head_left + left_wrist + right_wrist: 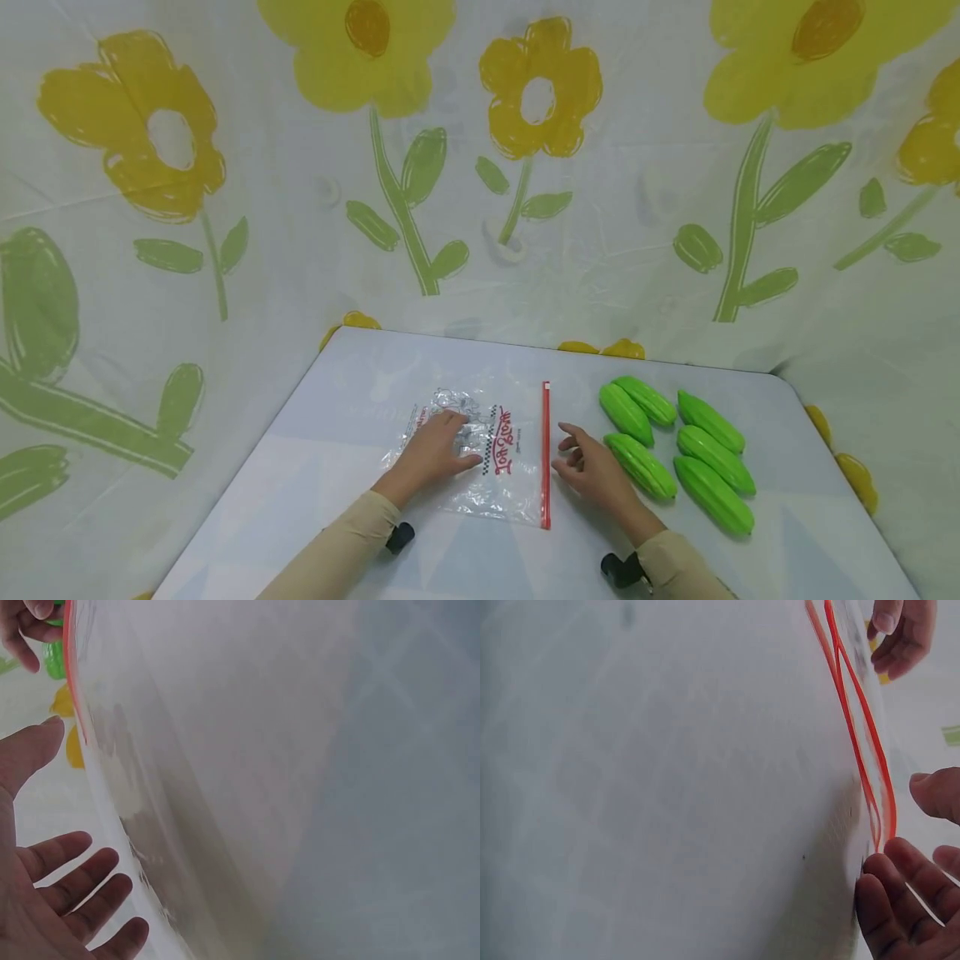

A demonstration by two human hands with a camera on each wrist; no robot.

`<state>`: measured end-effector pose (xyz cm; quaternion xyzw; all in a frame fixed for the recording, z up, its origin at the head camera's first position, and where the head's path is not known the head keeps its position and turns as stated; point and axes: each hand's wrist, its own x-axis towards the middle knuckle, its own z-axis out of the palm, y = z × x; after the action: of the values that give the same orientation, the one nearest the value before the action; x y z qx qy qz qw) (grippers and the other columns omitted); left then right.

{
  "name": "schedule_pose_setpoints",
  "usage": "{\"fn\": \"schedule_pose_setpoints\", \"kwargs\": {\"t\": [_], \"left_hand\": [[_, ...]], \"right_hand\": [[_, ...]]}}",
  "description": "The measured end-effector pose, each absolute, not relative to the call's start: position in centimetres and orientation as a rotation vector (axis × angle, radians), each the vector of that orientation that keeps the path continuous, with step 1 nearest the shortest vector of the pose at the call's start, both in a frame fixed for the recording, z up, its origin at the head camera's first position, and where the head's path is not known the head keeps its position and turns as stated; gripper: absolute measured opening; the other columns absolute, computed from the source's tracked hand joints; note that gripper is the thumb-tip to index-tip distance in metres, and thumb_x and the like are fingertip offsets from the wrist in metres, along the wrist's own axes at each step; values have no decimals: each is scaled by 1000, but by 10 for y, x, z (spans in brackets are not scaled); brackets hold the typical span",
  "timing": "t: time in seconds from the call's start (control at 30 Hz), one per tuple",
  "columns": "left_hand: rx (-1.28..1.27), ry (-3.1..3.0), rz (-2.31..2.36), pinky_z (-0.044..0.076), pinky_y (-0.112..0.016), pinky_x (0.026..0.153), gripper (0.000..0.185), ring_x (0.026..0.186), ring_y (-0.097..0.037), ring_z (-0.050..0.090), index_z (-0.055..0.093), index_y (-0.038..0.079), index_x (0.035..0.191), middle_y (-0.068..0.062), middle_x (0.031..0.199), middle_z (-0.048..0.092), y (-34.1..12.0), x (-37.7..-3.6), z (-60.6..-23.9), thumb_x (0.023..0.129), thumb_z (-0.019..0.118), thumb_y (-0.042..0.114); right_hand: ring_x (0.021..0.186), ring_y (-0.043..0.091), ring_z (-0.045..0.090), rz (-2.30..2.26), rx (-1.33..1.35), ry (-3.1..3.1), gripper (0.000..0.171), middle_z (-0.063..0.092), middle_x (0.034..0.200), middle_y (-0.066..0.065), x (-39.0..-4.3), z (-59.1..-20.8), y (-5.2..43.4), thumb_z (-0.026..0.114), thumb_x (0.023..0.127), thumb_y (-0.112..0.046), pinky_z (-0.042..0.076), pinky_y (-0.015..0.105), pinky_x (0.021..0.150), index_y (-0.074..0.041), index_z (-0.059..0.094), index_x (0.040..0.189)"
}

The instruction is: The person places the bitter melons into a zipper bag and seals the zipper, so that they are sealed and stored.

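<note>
Looking down, we see the bag flat on the table, the left hand over it, fingers spread wide, and the right hand, loosely bent and empty, between the red zip and six vegetables.

Long beige sleeves and small black wrist cameras, apparently rounded in shape

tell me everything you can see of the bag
The bag is clear, plastic-looking and creased, with red and black print and a red strip along its right edge. It lies flat on the table, nothing visible inside. The left hand is over it, the right hand beside the strip; contact is unclear.
</note>
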<state>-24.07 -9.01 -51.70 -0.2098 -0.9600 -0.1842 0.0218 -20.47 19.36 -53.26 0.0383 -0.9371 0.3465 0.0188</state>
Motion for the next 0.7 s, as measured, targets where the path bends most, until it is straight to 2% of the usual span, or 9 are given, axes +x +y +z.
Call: {"fn": "schedule_pose_setpoints", "kwargs": {"t": [0.27, 0.5, 0.7], "left_hand": [[-694, -2983, -551, 39, -41, 102, 75, 121, -28, 46, 49, 9, 130, -11, 130, 51, -86, -239, -522, 74, 69, 55], [-699, -3004, -511, 39, -41, 101, 77, 121, -28, 47, 50, 8, 130, -11, 130, 52, -85, -237, -523, 74, 68, 57], [-695, -3024, -472, 40, -40, 101, 79, 120, -27, 48, 49, 9, 131, -10, 129, 52, -85, -237, -521, 73, 67, 60]], "right_hand": [[83, 5, 52, 1043, 169, -2917, 68, 60, 101, -11, -204, -535, 186, 74, 78, -29, 49, 22, 70, -24, 43, 137], [83, 6, 51, 1062, 225, -2911, 69, 60, 103, -10, -203, -535, 183, 75, 78, -31, 49, 22, 69, -20, 43, 138], [85, 5, 52, 1130, 282, -2896, 58, 59, 109, -12, -201, -534, 183, 66, 86, -28, 49, 21, 70, -24, 42, 139]]}}
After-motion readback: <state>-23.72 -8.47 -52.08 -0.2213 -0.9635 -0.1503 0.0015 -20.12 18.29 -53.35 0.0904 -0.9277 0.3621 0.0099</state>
